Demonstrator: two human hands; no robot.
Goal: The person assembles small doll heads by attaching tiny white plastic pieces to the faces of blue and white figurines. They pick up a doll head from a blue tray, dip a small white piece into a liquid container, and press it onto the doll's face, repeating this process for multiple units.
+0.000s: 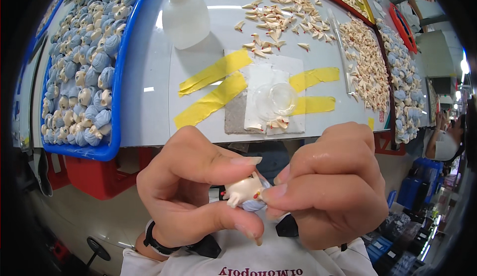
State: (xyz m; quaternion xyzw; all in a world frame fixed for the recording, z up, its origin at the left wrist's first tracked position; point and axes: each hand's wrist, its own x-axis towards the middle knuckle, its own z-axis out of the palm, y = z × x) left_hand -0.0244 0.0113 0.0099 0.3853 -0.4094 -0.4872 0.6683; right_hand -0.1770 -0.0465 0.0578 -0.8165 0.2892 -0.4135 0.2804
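Observation:
Just in front of the table's near edge, my left hand (181, 186) pinches a small doll head (243, 189) between thumb and fingers. Cream in front, it has pale blue hair and tiny red marks. My right hand (333, 189) is closed, its thumb and fingertips pressed together against the head's right side. Whether a small piece sits between those fingertips is hidden. Beyond the hands, a clear round dish (276, 101) rests on a white pad (298, 124). A few small cream parts with red tips (279, 122) lie at its near side.
Yellow tape strips (211, 99) cross the table beside the pad. A translucent bottle (185, 20) stands behind. At left, a blue tray (119, 77) holds many blue-haired heads. Loose cream parts (283, 12) spread at the back; more heads (405, 82) lie far right. Below is a red stool (94, 176).

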